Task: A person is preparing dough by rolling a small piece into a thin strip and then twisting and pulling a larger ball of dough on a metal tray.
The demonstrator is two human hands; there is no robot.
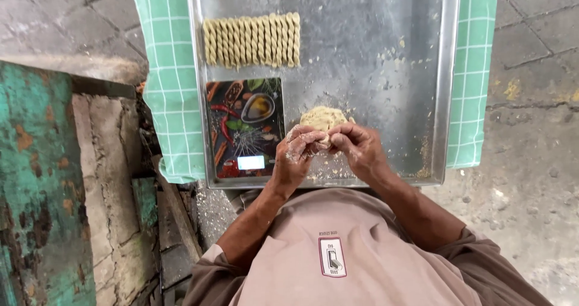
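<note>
A row of twists (252,39) lies finished well beyond the hands; left hand (295,155) and right hand (356,148) together pinch a piece off the dough (322,117) just ahead, much unshaped.

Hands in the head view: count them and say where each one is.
2. The left hand and the right hand meet over the metal tray, both pinching the dough lump, right of the kitchen scale. No other hands show.
</note>
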